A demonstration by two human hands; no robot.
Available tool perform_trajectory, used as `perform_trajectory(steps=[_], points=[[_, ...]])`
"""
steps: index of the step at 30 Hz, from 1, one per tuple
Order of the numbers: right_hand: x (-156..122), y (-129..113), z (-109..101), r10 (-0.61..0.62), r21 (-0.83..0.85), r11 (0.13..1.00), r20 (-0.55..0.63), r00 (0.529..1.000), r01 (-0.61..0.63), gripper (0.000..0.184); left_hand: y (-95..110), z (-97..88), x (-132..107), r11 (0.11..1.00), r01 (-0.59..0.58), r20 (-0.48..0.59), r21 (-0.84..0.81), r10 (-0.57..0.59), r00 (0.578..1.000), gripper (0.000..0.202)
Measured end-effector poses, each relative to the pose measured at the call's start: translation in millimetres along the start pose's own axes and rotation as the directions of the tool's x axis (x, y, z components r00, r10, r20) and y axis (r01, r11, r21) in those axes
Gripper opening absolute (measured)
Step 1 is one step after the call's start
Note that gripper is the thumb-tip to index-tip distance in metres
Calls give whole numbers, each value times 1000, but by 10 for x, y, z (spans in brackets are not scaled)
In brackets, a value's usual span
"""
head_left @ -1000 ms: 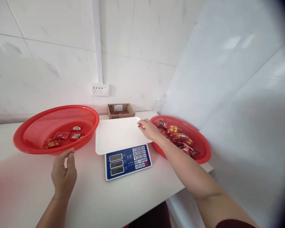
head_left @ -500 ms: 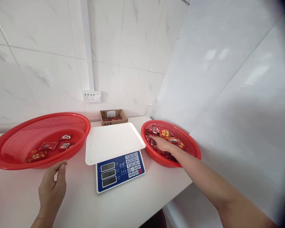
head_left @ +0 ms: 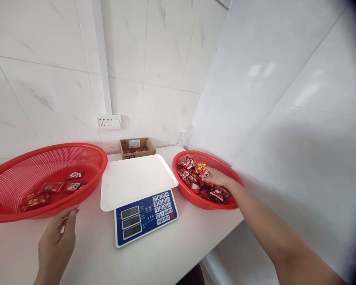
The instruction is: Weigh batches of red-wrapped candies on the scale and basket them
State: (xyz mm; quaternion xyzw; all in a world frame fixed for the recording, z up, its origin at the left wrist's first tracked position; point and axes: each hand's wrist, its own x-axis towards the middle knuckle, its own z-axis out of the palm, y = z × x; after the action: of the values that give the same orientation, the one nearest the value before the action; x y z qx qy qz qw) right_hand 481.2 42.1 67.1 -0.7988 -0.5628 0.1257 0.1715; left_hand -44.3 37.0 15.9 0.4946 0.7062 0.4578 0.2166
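Note:
My right hand (head_left: 218, 176) reaches into the right red basket (head_left: 188, 190) and pinches a small red snack packet (head_left: 206, 174) with white and dark print. Under and around it lie several more red snack packets (head_left: 195, 188). Just below the near rim of the left red basket (head_left: 90, 194) is my left hand (head_left: 57, 239), thumb and forefinger drawn together with nothing visible in them. That basket holds a few red packets (head_left: 74, 186) on its floor. Between the baskets stands a blue and white scale (head_left: 146, 217) with a bare white tray (head_left: 139, 180).
An open cardboard box (head_left: 138, 149) with red packets in it stands behind the scale by the tiled wall. A clear plastic container (head_left: 182, 137) is in the corner. A socket (head_left: 109, 121) sits on the wall. The white table (head_left: 154, 253) ends at the right.
My right hand has moved right and lifted from the left part of the pile, with a packet showing in its fingers. The view has shifted slightly; my left hand keeps its pose.

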Motion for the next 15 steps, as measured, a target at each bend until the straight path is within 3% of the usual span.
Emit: perform_trajectory(steps=[5, 8, 12, 15], points=[[-47, -157, -35, 71, 23, 997, -127, 989, -69, 31, -83, 31, 30, 999, -52, -16, -11, 52, 999, 37], [-79, -481, -117, 56, 243, 970, -164, 985, -15, 27, -138, 47, 50, 994, -105, -31, -24, 104, 994, 38], [-114, -1187, 26, -17, 718, 695, -29, 999, 32, 28, -153, 55, 45, 983, -172, -71, -71, 167, 983, 37], [-96, -1730, 264, -110, 839, 544, 107, 988, -31, 29, -156, 51, 42, 975, -204, -81, -92, 197, 977, 36]])
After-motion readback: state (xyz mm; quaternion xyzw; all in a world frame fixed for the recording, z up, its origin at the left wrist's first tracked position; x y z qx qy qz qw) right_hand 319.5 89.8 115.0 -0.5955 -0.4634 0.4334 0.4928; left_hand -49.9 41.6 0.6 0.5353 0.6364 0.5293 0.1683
